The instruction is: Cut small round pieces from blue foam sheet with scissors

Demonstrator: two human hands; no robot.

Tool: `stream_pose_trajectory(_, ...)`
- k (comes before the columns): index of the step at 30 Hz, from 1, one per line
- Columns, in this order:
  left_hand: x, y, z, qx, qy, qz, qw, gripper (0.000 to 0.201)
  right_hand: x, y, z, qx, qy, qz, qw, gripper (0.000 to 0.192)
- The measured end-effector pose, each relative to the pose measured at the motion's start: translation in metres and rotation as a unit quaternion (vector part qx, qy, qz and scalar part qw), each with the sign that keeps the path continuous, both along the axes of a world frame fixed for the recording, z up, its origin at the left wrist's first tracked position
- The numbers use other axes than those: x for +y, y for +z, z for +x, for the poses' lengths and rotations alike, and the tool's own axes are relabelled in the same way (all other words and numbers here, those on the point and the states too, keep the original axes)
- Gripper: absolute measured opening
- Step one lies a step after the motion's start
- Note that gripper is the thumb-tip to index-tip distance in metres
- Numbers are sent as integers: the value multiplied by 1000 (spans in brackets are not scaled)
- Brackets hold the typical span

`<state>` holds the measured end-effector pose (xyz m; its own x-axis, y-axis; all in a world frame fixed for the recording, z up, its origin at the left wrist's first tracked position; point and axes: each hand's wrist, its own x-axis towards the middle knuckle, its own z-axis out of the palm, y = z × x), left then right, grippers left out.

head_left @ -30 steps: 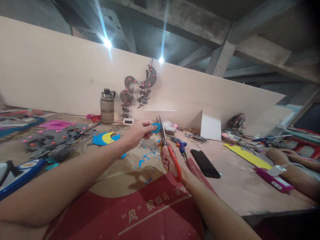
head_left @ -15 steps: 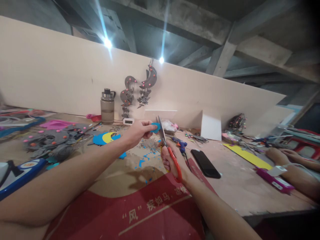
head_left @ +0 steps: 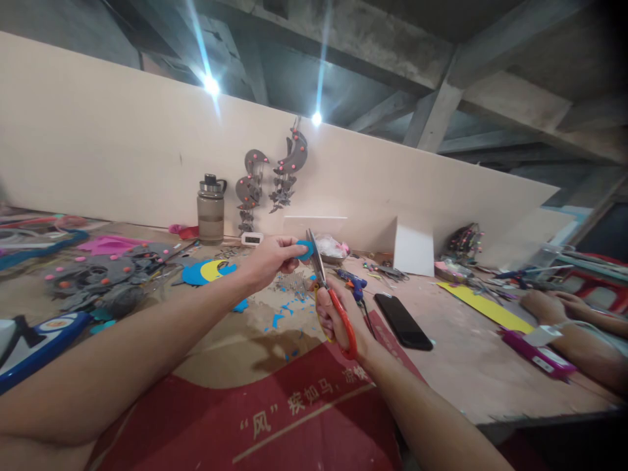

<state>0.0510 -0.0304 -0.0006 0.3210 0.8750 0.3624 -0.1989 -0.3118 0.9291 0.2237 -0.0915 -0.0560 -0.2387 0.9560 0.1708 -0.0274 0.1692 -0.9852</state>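
Spanning the whole lower view
counter (head_left: 461,366): pale wooden top, littered with craft pieces; a beige board wall stands along its far edge.
red sheet (head_left: 294,418): printed with white characters, lies on the counter directly under both forearms.
co-worker's arms (head_left: 574,327): rest on the counter at far right, apart from the person's own hands.
grey foam pieces (head_left: 98,278): heap with pink dots, left part of the counter.
yellow strip (head_left: 483,306): lies flat at right, near the co-worker's arms.
water bottle (head_left: 210,209): upright at the wall, lid on.
phone (head_left: 403,320): black, face up, just right of the right hand.
moon cut-out (head_left: 209,270): blue with a yellow crescent, flat on the counter behind the left wrist.
right hand (head_left: 338,314): closed through the handles of the scissors (head_left: 330,288); handles red, blades pointing up and away, tips beside the blue piece.
left hand (head_left: 272,256): fingers pinched shut on the blue piece, raised clear of the counter.
glue gun (head_left: 354,282): blue, lying just behind the right hand.
blue piece (head_left: 305,249): small rounded foam shape, held between left thumb and fingers, its right edge touching the scissor blades; whether the blades are biting it, cannot tell.
blue scraps (head_left: 287,313): small offcuts scattered on the counter below both hands.
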Motion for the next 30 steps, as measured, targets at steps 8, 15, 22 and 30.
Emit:
stream_pose_trajectory(8,-3,1,0,17,-3,-13,1000,27,-6,5,-2,-11,-5,-18,1000,42)
stream_pose_trajectory(15,10,-9,-3,21,16,-23,999,28,-4,6,2,-34,-35,-6,999,47)
stream_pose_trajectory(22,28,-10,-12,-43,71,-49,995,27,19,5,16,-212,-99,75,969,37)
stream_pose_trajectory(30,24,2,-17,-98,90,-77,988,24,34,-12,27,-566,-134,139,802,36)
